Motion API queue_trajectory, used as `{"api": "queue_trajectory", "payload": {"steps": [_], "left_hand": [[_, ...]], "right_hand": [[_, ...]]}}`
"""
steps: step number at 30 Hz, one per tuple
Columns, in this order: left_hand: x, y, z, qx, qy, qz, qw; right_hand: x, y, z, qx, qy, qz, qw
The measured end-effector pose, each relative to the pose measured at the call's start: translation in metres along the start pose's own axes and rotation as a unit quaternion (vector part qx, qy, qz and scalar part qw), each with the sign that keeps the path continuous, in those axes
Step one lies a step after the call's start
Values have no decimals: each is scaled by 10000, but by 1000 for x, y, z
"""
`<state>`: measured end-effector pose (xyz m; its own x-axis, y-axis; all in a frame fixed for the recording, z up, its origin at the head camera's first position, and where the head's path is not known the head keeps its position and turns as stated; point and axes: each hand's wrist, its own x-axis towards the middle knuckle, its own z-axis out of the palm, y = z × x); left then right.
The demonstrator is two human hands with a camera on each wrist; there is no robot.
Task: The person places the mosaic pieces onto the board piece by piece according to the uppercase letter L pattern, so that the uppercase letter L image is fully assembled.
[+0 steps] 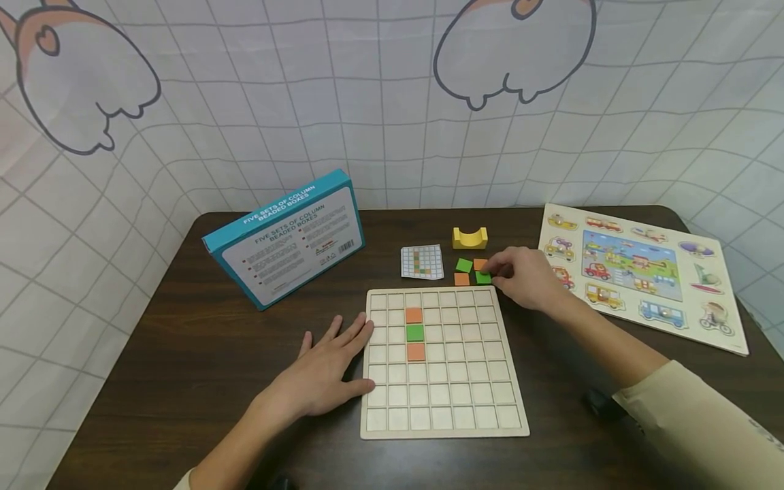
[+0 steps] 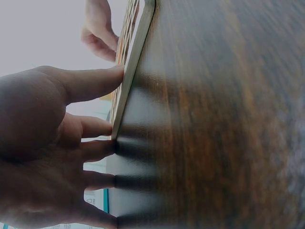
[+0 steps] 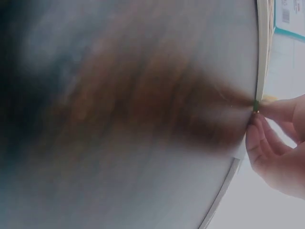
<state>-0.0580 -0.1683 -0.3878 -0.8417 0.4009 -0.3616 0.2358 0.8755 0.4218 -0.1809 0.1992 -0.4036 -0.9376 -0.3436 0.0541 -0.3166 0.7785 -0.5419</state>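
A light wooden grid board (image 1: 438, 415) lies on the dark table. One column holds an orange tile (image 1: 414, 315), a green tile (image 1: 415, 333) and a second orange tile (image 1: 416, 352). My left hand (image 1: 321, 371) has its fingers spread, thumb and fingertips at the board's left edge. Beyond the far right corner, my right hand (image 1: 527, 275) pinches a green tile (image 3: 256, 106) between thumb and fingers, low over the table. Around it lie another green tile (image 1: 464, 265) and orange tiles (image 1: 462, 280), one partly hidden by the fingers.
A small printed pattern card (image 1: 421, 262) lies behind the board, near a yellow arched block (image 1: 469, 239). A teal and white box (image 1: 294, 238) stands at the back left. To the right lies a vehicle picture puzzle (image 1: 643, 272), partly behind my right forearm.
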Motion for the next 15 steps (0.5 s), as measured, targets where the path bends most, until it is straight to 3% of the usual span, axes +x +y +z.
{"api": "queue_trajectory", "payload": {"steps": [15], "left_hand": [[0, 1, 0, 16, -4, 4, 10000]], "right_hand": [[1, 2, -7, -199, -171, 20, 9997]]}}
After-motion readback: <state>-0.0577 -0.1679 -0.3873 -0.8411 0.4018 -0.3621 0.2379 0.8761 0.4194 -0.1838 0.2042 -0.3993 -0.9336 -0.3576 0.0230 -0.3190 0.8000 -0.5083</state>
